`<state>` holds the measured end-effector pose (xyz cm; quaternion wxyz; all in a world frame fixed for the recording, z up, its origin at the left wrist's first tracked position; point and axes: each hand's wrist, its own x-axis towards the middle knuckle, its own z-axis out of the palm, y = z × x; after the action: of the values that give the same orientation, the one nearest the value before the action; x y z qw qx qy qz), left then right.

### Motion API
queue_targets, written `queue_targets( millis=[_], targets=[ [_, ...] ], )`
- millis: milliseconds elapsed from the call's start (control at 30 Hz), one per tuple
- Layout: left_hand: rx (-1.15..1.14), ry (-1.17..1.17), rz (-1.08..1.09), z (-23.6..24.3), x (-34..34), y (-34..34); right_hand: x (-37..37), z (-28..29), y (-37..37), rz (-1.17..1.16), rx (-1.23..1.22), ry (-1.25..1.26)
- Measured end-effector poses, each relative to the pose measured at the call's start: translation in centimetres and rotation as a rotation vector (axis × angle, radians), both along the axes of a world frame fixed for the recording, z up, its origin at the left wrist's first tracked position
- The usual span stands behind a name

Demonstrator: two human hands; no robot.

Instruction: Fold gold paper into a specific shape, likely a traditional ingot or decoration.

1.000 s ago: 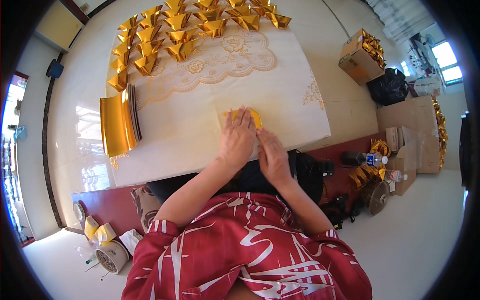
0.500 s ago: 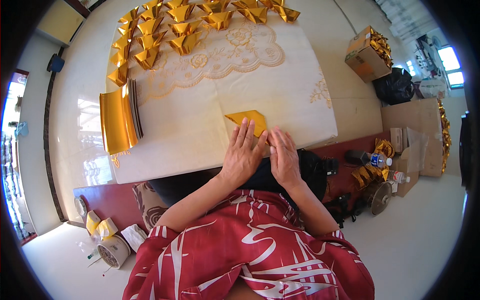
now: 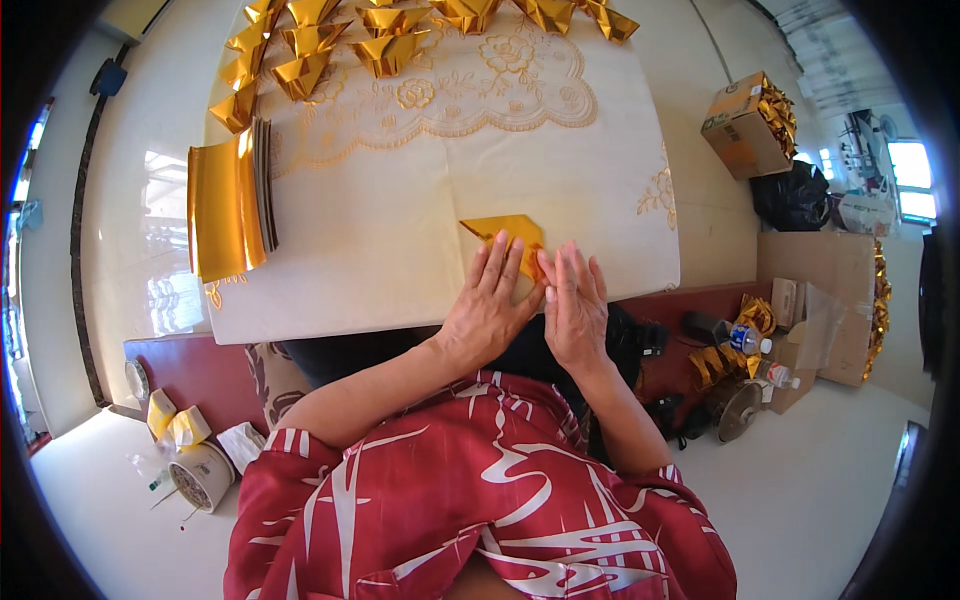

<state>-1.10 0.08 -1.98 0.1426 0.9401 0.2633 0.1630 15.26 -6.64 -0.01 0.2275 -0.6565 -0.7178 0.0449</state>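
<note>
A partly folded sheet of gold foil paper (image 3: 510,228) lies on the white cloth near the table's front edge, pointed at its left end. My left hand (image 3: 485,305) rests flat over its near part, fingers stretched out and pressing it down. Beside it, my right hand (image 3: 577,320) touches the paper's right edge, its fingers extended and its fingertips close to my left hand's. The near part of the sheet is hidden beneath my hands. At the table's left side stands a curved stack of gold foil sheets (image 3: 222,205).
Rows of folded gold foil ingots (image 3: 390,50) fill the table's far side. The tablecloth (image 3: 370,230) has embroidered flowers. To the right are a cardboard box (image 3: 745,130) of gold pieces, a black bag (image 3: 790,195) and bottles (image 3: 745,338) on a red bench. A bin (image 3: 200,475) stands lower left.
The view has shifted, so the far ingots sit higher in the picture. Both hands stay at the folded gold paper; my right hand's fingers have spread slightly.
</note>
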Motion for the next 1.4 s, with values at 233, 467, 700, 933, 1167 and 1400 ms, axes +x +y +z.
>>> queue_targets(
  millis=[233,467,700,933,1167,1400],
  targets=[
    [0.004,0.017,0.000,0.0,0.2,-0.1,0.5,-0.7,3.4,-0.031,0.021,-0.028],
    [-0.031,0.021,-0.004,0.0,0.2,0.0,0.7,-0.5,2.8,-0.019,0.038,0.018],
    [0.022,-0.031,0.040,-0.2,0.4,-0.2,0.4,-0.5,1.2,-0.014,0.025,-0.027],
    [0.004,-0.012,0.039,-0.1,0.0,-0.3,0.0,-0.6,5.0,-0.004,0.047,-0.038],
    [-0.061,-0.036,0.064,-0.3,0.3,-0.1,-0.2,-1.2,3.5,-0.032,-0.011,0.180],
    [-0.032,0.038,0.190,0.3,-1.8,2.6,-0.6,-1.2,3.5,-0.006,0.046,0.016]
  ],
)
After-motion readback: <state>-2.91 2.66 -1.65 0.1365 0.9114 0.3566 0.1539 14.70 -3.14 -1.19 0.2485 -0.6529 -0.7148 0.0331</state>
